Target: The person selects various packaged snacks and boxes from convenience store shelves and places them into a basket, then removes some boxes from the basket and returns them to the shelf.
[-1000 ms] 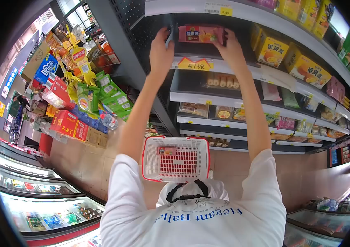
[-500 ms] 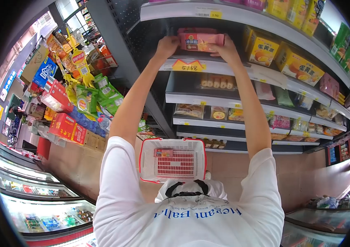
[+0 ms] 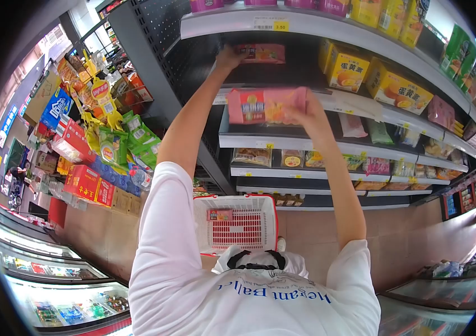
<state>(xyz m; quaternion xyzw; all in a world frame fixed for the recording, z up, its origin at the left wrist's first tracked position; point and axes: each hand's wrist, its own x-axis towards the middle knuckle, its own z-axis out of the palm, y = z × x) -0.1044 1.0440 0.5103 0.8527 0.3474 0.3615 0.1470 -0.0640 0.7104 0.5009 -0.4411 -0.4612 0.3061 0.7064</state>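
My right hand (image 3: 298, 113) is closed around the right end of a pink snack packet (image 3: 257, 106), held in front of the shelf edge and slightly blurred by motion. Another pink packet (image 3: 266, 54) lies on the upper shelf behind it. At that packet's left end is my left hand (image 3: 230, 57), its fingers closed on the end and partly in shadow. Below, a white shopping basket (image 3: 272, 224) with a red rim stands on the floor by my legs. One smaller-looking pink packet (image 3: 219, 215) lies inside it.
Yellow boxes (image 3: 347, 70) stand on the same shelf to the right. Lower shelves carry packaged food (image 3: 254, 155). A dark perforated shelf side (image 3: 154, 50) rises at left, with hanging chip bags (image 3: 113, 147) beyond it. A lit freezer (image 3: 64, 299) is at lower left.
My right hand has drawn the front pink packet off the shelf, toward me and down. My left hand has moved from that packet to the one behind it. The view has shifted slightly.
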